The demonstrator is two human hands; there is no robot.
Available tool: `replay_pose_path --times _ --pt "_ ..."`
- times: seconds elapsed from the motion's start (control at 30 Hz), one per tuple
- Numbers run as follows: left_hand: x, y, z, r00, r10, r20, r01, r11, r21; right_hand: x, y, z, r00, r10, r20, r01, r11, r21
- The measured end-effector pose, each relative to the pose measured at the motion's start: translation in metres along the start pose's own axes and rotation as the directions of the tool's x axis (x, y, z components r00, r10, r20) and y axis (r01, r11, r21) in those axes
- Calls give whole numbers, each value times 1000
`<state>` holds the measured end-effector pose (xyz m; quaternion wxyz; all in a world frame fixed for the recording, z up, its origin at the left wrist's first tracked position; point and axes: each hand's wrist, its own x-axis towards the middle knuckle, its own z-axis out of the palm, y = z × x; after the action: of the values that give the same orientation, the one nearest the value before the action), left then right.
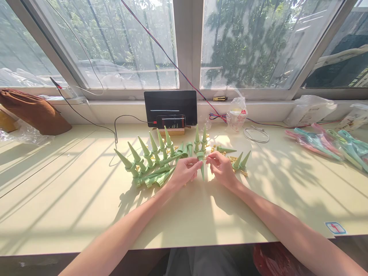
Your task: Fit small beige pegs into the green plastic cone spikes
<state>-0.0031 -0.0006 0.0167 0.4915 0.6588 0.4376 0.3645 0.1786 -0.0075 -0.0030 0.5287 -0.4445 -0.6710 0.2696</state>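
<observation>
My left hand (186, 169) pinches a green cone-shaped piece (202, 168) whose narrow tip points down. Just to the right of it, my right hand (220, 167) has its thumb and fingers pressed together; whatever is in them is too small or hidden to name. Beyond and left of my hands, several similar green cones (145, 145) stand upright in a row on the table. In front of that row lie loose green pieces (152, 179). Two upright green cones (197, 138) are behind the held piece, and a pair of leaning green cones (243, 161) is beside my right wrist.
Small brass-coloured parts (243, 173) lie scattered near the cones. A phone (171, 121) leans before a dark tablet (169, 101) on a wooden stand. Coiled white cable (256, 135), a plastic bag with a cup (237, 111) and colourful plastic items (316, 140) occupy the right side.
</observation>
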Motion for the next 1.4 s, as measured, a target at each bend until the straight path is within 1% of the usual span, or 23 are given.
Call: replay_pose_path --times 0.1,0.23,0.37,0.47,0.57,0.7,0.87,1.1,1.2,1.3,1.4 --pt "-1 1 0 1000 17 8 -17 1000 -24 -1 1 0 1000 7 16 -7 1000 10" --pt "-1 0 0 999 39 -15 -39 999 3 -1 1 0 1000 8 23 -9 1000 23" --pt "0 -2 0 999 52 -15 -52 999 11 -1 3 1 1000 22 22 -23 999 36" --pt "0 -2 0 997 82 -18 -82 997 -15 -1 2 1 998 55 23 -57 996 69" --pt "1 -3 1 994 108 -21 -108 994 -34 -1 -1 2 995 95 32 -98 986 137" --pt "2 -6 1 990 129 -51 -130 991 -13 0 -6 2 987 153 46 -159 967 201" --pt "2 -9 2 989 119 -93 -118 993 18 1 -6 1 978 191 80 -206 941 267" --pt "1 -9 3 987 122 -101 -117 992 56 2 -8 0 969 217 117 -242 924 297" --pt "0 -7 3 990 88 -107 -86 996 27 1 -10 0 972 204 115 -230 925 301" --pt "-2 -6 4 995 55 -85 -58 998 -34 1 -10 -1 976 187 111 -212 929 304" --pt "-2 -5 4 997 46 -67 -50 997 -64 1 -10 -1 979 175 108 -200 933 300"
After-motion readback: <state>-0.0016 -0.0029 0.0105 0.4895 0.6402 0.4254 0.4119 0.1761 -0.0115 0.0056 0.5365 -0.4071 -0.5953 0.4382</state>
